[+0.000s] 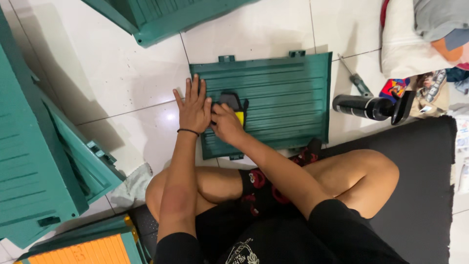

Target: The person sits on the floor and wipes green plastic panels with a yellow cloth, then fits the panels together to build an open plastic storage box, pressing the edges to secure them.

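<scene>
Black-yellow tool (233, 105) under right hand (225, 122), beside left hand (194, 108)

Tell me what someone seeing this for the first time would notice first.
First, the green ribbed panel flat on the white tile floor, mid-frame. The left hand lies spread on its left edge, while the right hand presses a black and yellow tool against it. More green panels stand at the left; a black bottle lies at the right.
</scene>
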A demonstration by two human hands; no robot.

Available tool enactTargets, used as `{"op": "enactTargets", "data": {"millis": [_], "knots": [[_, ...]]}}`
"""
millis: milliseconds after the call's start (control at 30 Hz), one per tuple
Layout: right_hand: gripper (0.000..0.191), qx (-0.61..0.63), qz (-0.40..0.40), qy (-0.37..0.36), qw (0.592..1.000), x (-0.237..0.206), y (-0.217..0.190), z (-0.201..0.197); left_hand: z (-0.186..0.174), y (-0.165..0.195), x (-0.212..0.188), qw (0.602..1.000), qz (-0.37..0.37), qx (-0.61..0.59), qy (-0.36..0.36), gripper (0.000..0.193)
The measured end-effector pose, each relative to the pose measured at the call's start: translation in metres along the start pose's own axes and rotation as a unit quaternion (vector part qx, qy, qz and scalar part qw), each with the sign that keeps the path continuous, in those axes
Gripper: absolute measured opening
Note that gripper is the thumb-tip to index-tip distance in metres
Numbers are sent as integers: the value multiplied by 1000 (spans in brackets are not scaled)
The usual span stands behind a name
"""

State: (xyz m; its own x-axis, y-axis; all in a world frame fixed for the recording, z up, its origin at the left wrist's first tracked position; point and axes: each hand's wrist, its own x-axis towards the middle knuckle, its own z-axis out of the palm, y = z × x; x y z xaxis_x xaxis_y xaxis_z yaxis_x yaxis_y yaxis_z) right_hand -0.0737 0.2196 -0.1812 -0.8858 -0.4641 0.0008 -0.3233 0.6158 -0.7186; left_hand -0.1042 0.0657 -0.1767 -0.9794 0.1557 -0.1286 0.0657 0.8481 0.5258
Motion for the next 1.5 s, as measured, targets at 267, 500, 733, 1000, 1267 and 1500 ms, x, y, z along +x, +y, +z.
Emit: {"op": "enactTargets", "data": {"millis": [267,500,733,1000,1267,1500], "knots": [[25,-44,-72,-132,988,-78,-38,15,0,5,6,989,24,130,67,62],[31,-123,-63,-176,975,-101,37,-40,-9,-4,2,988,0,136,73,63],[30,-262,149,-335,892,-149,125,-191,-15,-3,1,987,-21,142,66,63],[18,-235,144,-276,921,-163,136,-207,-10,-8,-2,984,-31,163,65,60],[21,-22,99,175,979,-59,60,-180,26,56,7,993,83,68,45,81],[36,-121,-90,151,977,30,43,-94,27,57,4,997,54,53,-2,90]]}}
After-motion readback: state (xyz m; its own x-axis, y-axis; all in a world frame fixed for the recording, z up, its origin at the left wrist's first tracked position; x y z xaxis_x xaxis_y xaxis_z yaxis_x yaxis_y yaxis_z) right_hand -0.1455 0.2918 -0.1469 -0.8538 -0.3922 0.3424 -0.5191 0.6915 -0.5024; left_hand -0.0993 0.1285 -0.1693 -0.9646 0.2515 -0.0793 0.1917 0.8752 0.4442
